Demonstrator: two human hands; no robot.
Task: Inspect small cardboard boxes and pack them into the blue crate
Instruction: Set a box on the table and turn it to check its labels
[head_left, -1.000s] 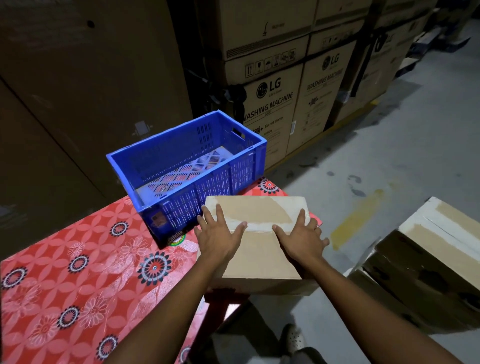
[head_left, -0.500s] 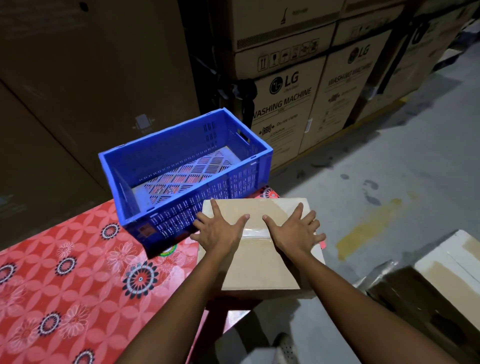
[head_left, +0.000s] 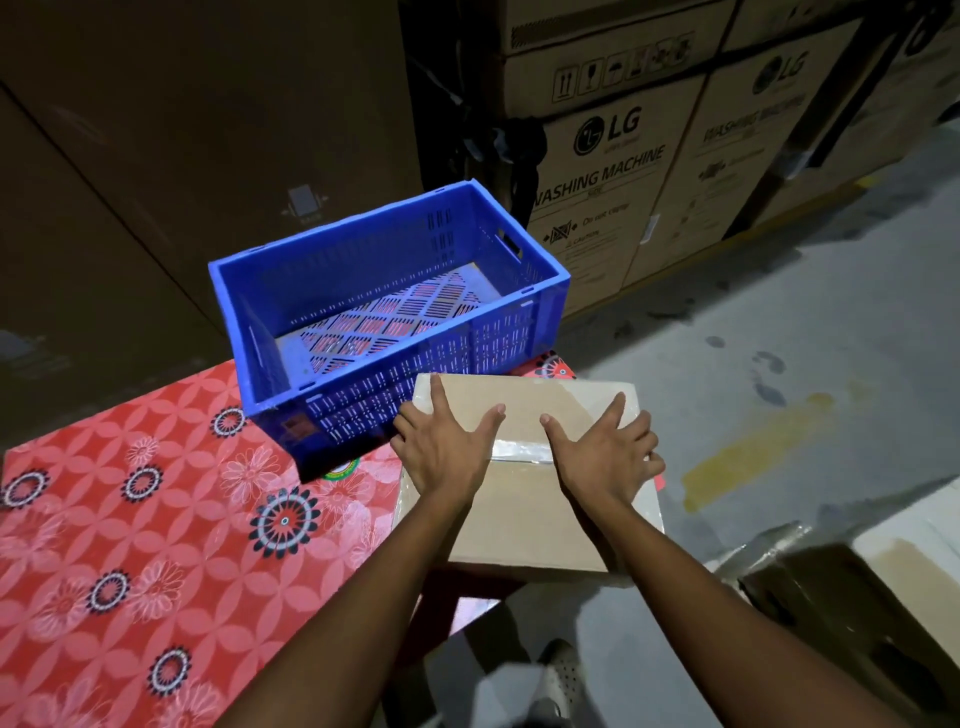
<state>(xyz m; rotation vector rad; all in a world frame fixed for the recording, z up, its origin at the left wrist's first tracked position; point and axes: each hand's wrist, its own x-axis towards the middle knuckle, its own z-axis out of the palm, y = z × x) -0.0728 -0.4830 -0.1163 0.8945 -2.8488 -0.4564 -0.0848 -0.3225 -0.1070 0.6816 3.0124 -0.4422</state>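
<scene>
The crate (head_left: 363, 400) stands open-topped at 11 o'clock from the box (head_left: 524, 514), its near wall just beside the box's far edge. The left hand (head_left: 441, 452) and right hand (head_left: 602, 452) lie flat on the box. Stacked cartons (head_left: 597, 171) wall off 12 to 2 o'clock. Open cloth (head_left: 130, 519) lies at 8, and a floor carton (head_left: 883, 597) at 4.

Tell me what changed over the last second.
Little: both thumbs edged slightly closer together. The left hand and right hand still press flat on the cardboard box; nothing taken or let go. Box, blue crate and table stayed put; only the camera shifted.
</scene>
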